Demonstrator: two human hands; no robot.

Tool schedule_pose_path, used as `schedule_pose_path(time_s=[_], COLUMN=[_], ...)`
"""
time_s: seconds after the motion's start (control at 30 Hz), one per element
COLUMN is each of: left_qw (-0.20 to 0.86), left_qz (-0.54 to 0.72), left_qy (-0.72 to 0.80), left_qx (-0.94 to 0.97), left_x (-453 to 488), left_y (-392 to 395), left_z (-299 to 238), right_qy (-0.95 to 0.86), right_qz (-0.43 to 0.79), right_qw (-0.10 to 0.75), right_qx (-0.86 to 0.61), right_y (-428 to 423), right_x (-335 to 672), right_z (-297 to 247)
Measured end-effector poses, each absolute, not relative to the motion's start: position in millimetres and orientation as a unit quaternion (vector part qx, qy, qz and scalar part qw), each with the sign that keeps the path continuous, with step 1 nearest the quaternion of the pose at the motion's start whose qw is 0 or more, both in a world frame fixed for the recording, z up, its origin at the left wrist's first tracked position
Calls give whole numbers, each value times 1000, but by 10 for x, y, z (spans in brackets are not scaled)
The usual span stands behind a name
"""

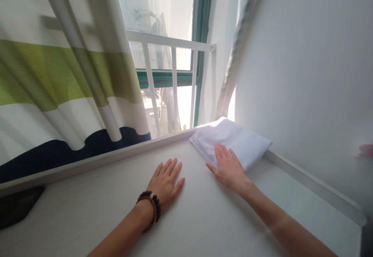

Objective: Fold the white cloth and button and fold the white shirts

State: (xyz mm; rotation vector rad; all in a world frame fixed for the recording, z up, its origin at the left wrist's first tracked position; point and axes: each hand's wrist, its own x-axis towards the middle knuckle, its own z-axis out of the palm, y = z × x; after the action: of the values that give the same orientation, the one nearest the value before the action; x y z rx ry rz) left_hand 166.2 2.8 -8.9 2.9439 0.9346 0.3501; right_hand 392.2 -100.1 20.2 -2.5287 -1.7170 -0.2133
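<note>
Rests right hand (229, 168), with fingers slightly spread, on folded white cloth (246, 138) at tabletop (113, 195) corner, seemingly for steadying, with pressure unclear; lays left hand (164, 185) beside, spread-fingered, likely for support.

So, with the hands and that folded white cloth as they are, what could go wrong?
The right hand lies over the near edge of the folded white cloth, so a push might ruck up its layers. The cloth reaches the raised rim at the corner and could bunch there. The left wrist's beaded bracelet might snag fabric if brought close.
</note>
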Motion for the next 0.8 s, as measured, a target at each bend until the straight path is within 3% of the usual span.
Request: schedule_pose_path(time_s=[0.17, 0.3, 0.47, 0.8], left_qw=[-20, -38, -57, -30], left_qz=[167, 198, 192, 191], left_qy=[286, 350, 448, 506], left_qx=[944, 915, 871, 840], left_x=[695, -96, -949, -1196], left_y=[-61, -228, -272, -273], left_z=[-183, -173, -78, 5], right_qy=[-640, -689, -754, -808], right_qz=[-60, 5, 0, 5], right_qw=[105, 134, 197, 211], right_qx=[-759, -712, -627, -550], right_y=[-919, -685, -338, -146], right_x=[3124, 2492, 1661, 1076], right_z=[-30, -107, -64, -144])
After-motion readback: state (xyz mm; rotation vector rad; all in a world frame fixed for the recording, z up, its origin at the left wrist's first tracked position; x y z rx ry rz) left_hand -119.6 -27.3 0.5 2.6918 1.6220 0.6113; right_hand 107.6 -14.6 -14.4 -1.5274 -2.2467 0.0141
